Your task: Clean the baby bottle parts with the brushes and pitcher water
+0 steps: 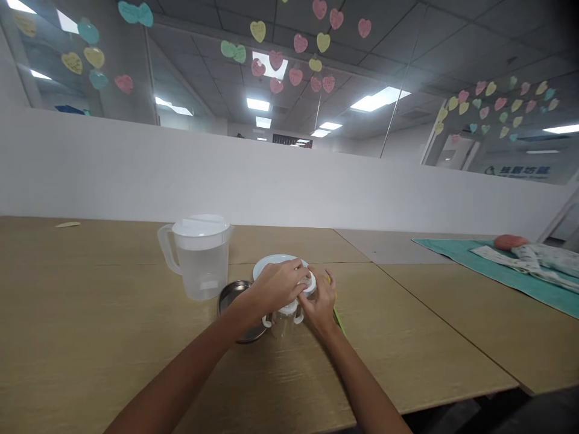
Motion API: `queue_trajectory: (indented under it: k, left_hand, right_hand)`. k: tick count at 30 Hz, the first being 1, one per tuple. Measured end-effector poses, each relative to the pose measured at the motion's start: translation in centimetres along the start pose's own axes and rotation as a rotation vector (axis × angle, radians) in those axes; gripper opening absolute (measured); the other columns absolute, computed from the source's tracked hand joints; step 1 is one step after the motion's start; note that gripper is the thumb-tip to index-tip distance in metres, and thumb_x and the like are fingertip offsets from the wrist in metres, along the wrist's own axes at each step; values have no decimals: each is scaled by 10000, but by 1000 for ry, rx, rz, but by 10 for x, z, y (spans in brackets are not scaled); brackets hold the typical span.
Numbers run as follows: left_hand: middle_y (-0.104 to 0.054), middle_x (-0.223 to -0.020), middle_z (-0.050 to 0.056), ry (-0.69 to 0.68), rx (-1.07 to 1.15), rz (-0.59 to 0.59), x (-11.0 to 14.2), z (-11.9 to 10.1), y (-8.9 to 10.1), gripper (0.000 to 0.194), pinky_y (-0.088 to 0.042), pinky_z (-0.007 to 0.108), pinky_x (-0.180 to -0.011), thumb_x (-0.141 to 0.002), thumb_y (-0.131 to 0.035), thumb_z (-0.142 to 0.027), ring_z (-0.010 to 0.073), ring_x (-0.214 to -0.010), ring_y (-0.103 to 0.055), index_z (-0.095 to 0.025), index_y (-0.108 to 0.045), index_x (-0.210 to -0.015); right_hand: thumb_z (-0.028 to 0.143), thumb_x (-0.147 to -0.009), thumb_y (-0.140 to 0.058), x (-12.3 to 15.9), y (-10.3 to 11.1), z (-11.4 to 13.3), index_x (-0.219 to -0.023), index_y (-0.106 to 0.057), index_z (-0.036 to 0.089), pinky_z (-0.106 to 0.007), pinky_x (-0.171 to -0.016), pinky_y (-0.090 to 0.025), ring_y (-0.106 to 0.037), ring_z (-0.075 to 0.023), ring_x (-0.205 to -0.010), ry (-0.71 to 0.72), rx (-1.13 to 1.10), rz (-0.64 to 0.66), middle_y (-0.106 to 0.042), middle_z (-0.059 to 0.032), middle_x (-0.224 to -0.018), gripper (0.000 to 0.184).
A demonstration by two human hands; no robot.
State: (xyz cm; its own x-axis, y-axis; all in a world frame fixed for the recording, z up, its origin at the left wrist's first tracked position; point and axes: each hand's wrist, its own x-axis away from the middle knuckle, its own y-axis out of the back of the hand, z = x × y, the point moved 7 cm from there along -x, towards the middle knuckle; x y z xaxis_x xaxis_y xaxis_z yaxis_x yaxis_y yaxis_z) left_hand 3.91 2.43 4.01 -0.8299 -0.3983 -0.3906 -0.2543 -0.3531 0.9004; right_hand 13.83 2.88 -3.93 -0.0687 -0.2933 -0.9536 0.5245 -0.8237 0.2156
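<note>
My left hand [279, 284] reaches over from the left, its fingers curled on the top of a small clear container with a white rim [310, 289]. On the container's other side, my right hand [320, 302] closes its thumb and fingers round it. Just below my hands stands a clear bottle with two white side handles [284, 327], its top partly hidden by my left hand. A round steel bowl [226, 296] lies beneath my left forearm. Behind the hands, a white plate [270, 260] is partly covered. Beside my right hand, a thin green edge [339, 322] shows, its object hidden.
A translucent lidded pitcher [202, 259] stands left of the bowl. To the far right, a teal cloth [456, 252] carries folded fabric [525, 262] and a reddish rounded object [509, 242]. The wooden table [113, 325] ends at a white wall [271, 187] behind.
</note>
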Motion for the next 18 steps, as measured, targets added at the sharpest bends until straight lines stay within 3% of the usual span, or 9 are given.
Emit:
queue_trajectory:
  k: [4,10,12,16,18]
  left_hand:
    - [-587,-830,40,5,-52,-39,-2,-5,1,202,-395,258,-592,-895,-386,-254,155,-752,-540,-159,-541,-806]
    - [-584,-750,56,0,-107,-153,-3,-13,-3,221,-400,279,-572,-895,-369,-221,173,-708,-536,-145,-556,-803]
    - [-595,-817,65,-43,-56,-192,-3,-15,-2,218,-421,284,-628,-895,-384,-243,177,-779,-543,-153,-575,-840]
    - [-545,-1153,63,-133,225,-231,-2,-14,1,211,-430,268,-813,-882,-442,-271,158,-1014,-513,-196,-570,-1032]
    - [-561,-1154,51,-184,335,-225,-2,-13,0,202,-408,257,-871,-882,-449,-243,143,-1041,-508,-196,-589,-1021]
  right_hand:
    - [293,-745,-557,-1,6,2,-1093,-517,178,-488,-946,-312,-592,-200,-813,4,12,-48,-648,-65,-926,368]
    - [293,-733,-541,-2,11,1,-1023,-546,183,-485,-931,-320,-586,-196,-787,7,36,-88,-652,-62,-930,311]
    - [293,-733,-542,-3,14,0,-1014,-546,184,-487,-929,-321,-586,-201,-797,10,44,-117,-652,-65,-932,302]
    - [285,-733,-543,-3,17,1,-1004,-538,188,-493,-918,-330,-586,-204,-798,66,62,-156,-653,-70,-929,288]
    - [275,-738,-542,-2,18,5,-1018,-527,187,-497,-912,-338,-589,-203,-799,113,68,-162,-653,-74,-931,293]
